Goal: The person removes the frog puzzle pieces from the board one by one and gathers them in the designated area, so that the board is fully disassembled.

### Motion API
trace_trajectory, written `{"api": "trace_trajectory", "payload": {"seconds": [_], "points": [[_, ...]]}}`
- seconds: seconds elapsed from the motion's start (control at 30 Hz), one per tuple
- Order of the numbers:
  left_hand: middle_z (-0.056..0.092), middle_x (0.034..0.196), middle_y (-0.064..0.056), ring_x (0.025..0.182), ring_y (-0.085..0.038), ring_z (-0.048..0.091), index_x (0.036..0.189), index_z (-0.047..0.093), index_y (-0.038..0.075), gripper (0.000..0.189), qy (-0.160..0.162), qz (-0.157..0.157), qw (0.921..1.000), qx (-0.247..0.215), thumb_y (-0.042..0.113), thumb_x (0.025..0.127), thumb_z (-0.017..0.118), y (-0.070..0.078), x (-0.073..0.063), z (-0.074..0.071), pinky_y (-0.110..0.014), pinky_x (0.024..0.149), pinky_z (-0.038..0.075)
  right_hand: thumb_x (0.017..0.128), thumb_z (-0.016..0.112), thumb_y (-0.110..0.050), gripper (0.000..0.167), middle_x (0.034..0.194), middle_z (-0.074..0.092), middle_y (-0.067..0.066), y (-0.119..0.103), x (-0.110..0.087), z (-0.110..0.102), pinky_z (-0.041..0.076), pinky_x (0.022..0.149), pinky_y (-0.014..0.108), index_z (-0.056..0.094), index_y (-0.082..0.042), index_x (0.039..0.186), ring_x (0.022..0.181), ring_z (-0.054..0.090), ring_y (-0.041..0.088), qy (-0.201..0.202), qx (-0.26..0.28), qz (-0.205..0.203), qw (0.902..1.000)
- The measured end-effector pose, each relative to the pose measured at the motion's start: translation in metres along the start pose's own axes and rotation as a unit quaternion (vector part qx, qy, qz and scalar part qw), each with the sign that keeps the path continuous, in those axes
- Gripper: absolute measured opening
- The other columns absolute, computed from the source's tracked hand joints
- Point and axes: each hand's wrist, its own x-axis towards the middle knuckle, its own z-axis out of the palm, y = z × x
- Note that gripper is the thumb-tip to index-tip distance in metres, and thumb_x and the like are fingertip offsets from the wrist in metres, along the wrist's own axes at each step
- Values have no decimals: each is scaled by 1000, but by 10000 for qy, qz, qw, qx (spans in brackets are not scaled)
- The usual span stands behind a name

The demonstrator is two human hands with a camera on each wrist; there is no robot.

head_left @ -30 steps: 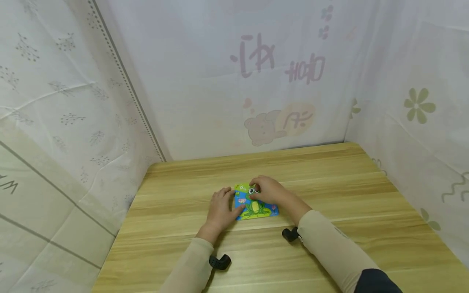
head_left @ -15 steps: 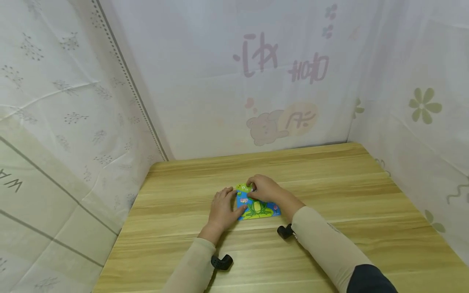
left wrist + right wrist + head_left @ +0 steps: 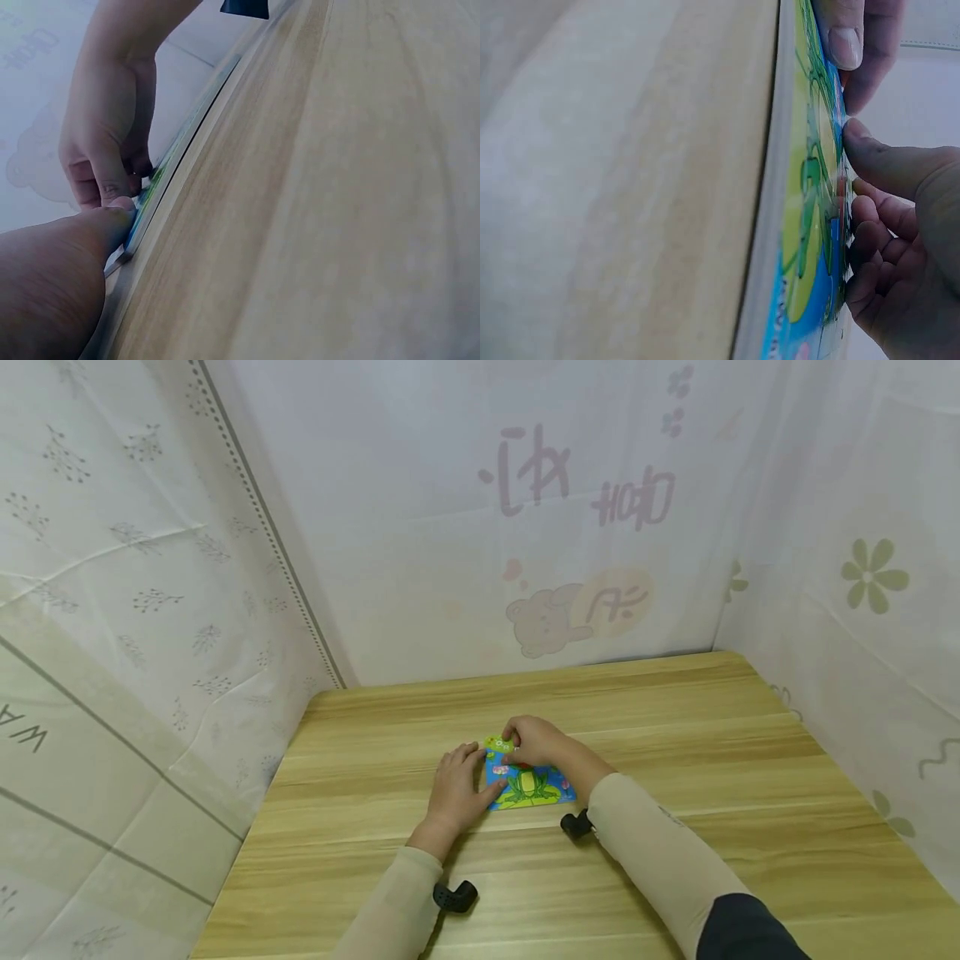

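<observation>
A small frog puzzle (image 3: 528,786), a thin board with a green frog on blue, lies flat on the table in the head view. My left hand (image 3: 453,789) rests along its left side, fingers relaxed, the thumb (image 3: 492,791) pressing on the left edge. Over the frog's head, my right hand (image 3: 536,742) curls its thumb and fingers, pinching a puzzle piece that they mostly hide. A red patch shows just below that hand. From the right wrist, the board (image 3: 802,225) appears edge-on with the right thumb (image 3: 877,154) and bent fingers against its face.
The wood-grain table (image 3: 360,752) runs back to a printed white curtain (image 3: 420,568). Similar curtains hang at left and right. A black wrist camera (image 3: 455,897) sits on the left sleeve, another camera (image 3: 577,824) on the right.
My right hand has shifted slightly left over the frog's head, hiding its eyes. A red patch now shows under that hand. The left hand stays at the board's left edge.
</observation>
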Motion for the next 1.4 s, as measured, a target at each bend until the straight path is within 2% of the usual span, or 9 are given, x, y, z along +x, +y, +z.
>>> {"api": "trace_trajectory", "payload": {"seconds": [0.4,0.6,0.8,0.9,1.17,1.4], "points": [[48,157,-8,150,-31,37,148,58,9,72,92,6,9999,-126,56,96,72,0,0,0,-51,129,19,92,84,-31,34,95,59,0,0,2,0,51,78,32,68,-15,117,84,57,17,-83,169,230,9996],[52,155,-6,147,-31,41,144,63,11,65,245,-154,9989,-360,53,96,73,-1,1,2,-51,127,26,92,84,-29,23,96,60,-1,0,2,1,51,79,32,70,-18,107,87,57,17,-105,187,255,9994],[61,143,-3,138,-30,50,132,73,14,48,606,-291,9960,-586,46,96,75,-3,8,3,-55,120,36,93,83,-27,30,96,59,0,1,0,-2,51,79,32,67,-15,115,86,57,17,-45,282,187,9994],[64,137,-1,133,-29,52,126,76,16,44,705,-398,9949,-594,46,94,78,-4,11,3,-55,118,37,93,83,-25,28,93,60,1,2,1,-2,51,78,32,68,-14,114,83,57,17,-27,449,145,9989],[67,129,0,126,-29,56,117,79,20,36,743,-653,9939,-487,47,92,80,-5,18,5,-54,115,40,93,83,-24,23,92,61,0,9,4,0,51,78,32,70,-15,111,82,58,16,70,443,105,9989],[67,126,0,125,-29,56,112,80,21,35,819,-752,9928,-438,48,89,83,-2,20,4,-54,114,40,95,81,-23,26,94,60,2,4,3,-3,51,79,33,69,-12,115,83,58,17,-66,431,147,9989]]}}
